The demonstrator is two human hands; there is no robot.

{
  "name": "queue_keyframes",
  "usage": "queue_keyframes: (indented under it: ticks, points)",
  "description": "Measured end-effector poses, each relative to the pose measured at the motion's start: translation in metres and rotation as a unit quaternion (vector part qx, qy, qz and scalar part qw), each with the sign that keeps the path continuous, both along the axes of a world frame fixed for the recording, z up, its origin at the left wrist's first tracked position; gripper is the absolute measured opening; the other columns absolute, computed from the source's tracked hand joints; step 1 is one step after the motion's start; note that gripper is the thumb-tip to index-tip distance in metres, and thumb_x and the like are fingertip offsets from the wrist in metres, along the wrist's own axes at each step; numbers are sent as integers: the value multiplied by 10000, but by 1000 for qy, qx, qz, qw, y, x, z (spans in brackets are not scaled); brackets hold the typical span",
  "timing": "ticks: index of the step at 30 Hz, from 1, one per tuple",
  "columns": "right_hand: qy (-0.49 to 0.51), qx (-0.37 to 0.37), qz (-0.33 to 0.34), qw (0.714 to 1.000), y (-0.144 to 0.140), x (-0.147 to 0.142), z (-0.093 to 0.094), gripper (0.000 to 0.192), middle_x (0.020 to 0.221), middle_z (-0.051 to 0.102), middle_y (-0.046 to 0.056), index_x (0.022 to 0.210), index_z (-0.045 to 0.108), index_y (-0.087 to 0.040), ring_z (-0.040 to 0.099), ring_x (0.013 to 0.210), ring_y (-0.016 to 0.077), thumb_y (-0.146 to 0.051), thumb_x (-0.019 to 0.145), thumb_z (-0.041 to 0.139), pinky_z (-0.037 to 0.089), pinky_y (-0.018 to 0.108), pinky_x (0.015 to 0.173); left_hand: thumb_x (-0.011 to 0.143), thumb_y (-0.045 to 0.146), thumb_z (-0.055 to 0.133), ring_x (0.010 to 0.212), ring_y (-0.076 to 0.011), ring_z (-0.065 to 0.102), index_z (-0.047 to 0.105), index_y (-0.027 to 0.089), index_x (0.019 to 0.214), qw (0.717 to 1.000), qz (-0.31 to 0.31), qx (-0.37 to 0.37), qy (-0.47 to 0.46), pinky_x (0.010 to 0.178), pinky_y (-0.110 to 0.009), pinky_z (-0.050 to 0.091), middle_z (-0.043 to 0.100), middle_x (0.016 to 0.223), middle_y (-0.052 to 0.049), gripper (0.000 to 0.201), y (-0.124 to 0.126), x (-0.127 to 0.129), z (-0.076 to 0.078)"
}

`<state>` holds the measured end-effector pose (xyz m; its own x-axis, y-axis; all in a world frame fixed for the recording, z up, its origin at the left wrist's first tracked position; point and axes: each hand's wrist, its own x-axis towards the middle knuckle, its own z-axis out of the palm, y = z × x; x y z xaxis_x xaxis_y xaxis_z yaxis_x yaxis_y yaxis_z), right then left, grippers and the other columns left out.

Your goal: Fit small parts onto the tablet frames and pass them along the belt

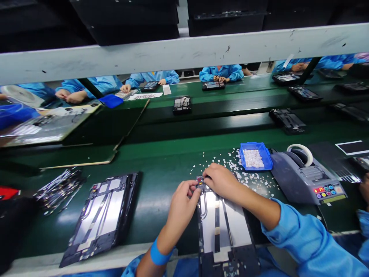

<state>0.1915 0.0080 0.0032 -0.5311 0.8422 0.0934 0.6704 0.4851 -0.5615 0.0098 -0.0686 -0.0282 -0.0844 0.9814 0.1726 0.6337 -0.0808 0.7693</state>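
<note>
An opened tablet (239, 225) with a silvery inside and dark ribbon cables lies before me, its near end over the bench edge. At its far left corner, by a small camera part, my left hand (184, 206) has thumb and forefinger closed on the edge. My right hand (223, 181) bends over the same far end, fingertips pressed together on it. Whatever small piece those right fingertips may hold is hidden. Beyond the right hand, small white bits (240, 167) lie scattered near a blue tray (271, 163) of similar pieces.
Stacked opened tablets (100, 211) stand at left, beside a pile of thin metallic strips (62, 188). A grey tape dispenser (302, 177) sits at right. More tablets (182, 104) lie along the green line. Co-workers in blue sleeves (221, 73) work across it, under a white beam (184, 52).
</note>
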Motion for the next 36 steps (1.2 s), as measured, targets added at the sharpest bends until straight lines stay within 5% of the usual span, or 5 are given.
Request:
queue_keyframes:
  ticks: [6,12,18,32,36]
  points:
    - [62,-26,-53,996,-20,-7,3,152,850,654,27,806,697,-192,614,828,165,-128,918,617,444,268,765,885,250,645,834,-208,658,707,221,1102,999,-31,18,40,771,-341,534,722,969,-47,228,-7,10,9]
    - [162,-25,32,986,-36,-1,-2,222,997,712,47,994,717,-197,641,969,179,-78,954,534,471,290,885,919,301,617,788,-207,664,744,228,986,1000,1,3,5,730,-322,508,748,903,-31,162,-6,11,9]
    - [122,10,-41,992,-38,0,-9,126,957,740,37,978,679,-213,659,896,200,-121,939,602,478,318,844,925,332,587,769,-200,685,746,210,896,995,10,-62,-78,682,-293,497,766,860,-28,202,-1,4,6]
    - [96,-3,11,995,-32,2,-7,94,890,775,20,923,740,-219,707,839,180,-191,931,651,492,282,803,986,265,554,821,-209,656,724,230,898,986,-85,96,108,754,-330,488,729,862,-37,194,-13,7,17]
    - [115,25,-6,993,-33,-1,-10,97,854,756,19,875,714,-215,687,820,177,-169,917,640,472,280,793,962,250,566,805,-201,646,729,231,901,990,-68,86,86,736,-318,480,726,859,-32,175,-14,8,17]
